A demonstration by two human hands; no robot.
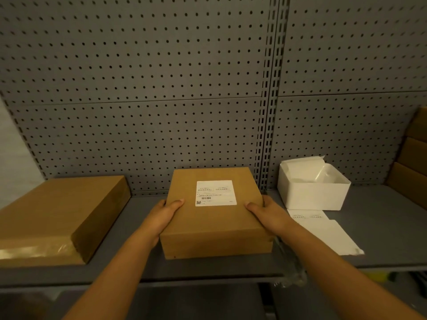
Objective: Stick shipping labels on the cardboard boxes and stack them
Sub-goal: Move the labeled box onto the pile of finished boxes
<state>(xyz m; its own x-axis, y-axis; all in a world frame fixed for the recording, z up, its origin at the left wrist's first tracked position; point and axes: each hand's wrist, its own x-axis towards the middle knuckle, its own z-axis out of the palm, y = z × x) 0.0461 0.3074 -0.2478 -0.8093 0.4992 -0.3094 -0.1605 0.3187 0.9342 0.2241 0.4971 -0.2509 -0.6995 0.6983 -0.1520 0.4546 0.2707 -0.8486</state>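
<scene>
A labelled cardboard box (215, 218) sat at the middle of the grey surface (381, 229), its far end close to the pegboard wall (143, 88). A white shipping label (216, 193) with a barcode and small print was stuck flat on its top face, toward the far half. The left hand (164, 212) gripped the box's left edge, thumb lying on the top face and the fingers wrapped down the side out of view. The right hand (265, 212) gripped the right edge in the same way, thumb on top just right of the label. Whether the box rested on the surface or was lifted slightly could not be told.

To the left, apart from it, lay a larger flat cardboard box (57, 218) sealed with clear tape. To the right stood an open white box (312, 188), and before it lay sheets of label paper (323, 229). More cardboard boxes (413, 158) were stacked at the far right edge.
</scene>
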